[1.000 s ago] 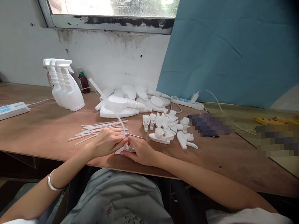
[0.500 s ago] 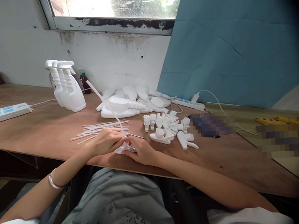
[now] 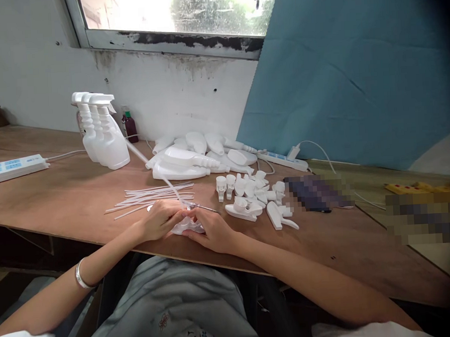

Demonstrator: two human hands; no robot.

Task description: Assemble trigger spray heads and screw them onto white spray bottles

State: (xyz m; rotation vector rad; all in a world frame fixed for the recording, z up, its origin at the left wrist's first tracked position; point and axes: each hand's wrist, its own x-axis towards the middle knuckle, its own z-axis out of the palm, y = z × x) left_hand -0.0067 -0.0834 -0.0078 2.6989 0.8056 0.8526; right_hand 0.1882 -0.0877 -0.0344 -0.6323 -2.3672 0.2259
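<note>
Above the table's front edge, my left hand (image 3: pixel 163 219) is closed with its fingertips around the lower end of a thin white dip tube (image 3: pixel 172 186). The tube slants up and left, past the pile of bottles. My right hand (image 3: pixel 215 230) is closed on a whitish spray head (image 3: pixel 186 226), largely covered by the fingers of both hands. The tube's low end meets this piece, though fingers hide the joint. A slim metal tool (image 3: pixel 206 208) lies just behind my right fingers; whether they touch it I cannot tell.
Loose dip tubes (image 3: pixel 132 200) lie behind my left hand. White bottles (image 3: pixel 183 160) are piled farther back, with spray heads (image 3: pixel 245 207) to the right. Assembled spray bottles (image 3: pixel 110 144) stand at left. Power strips (image 3: pixel 14 169) and a blurred dark object (image 3: pixel 313 194) also lie there.
The upper end of the dip tube has swung lower and to the left. My left hand has shifted slightly down, while my right hand stays around the spray head.
</note>
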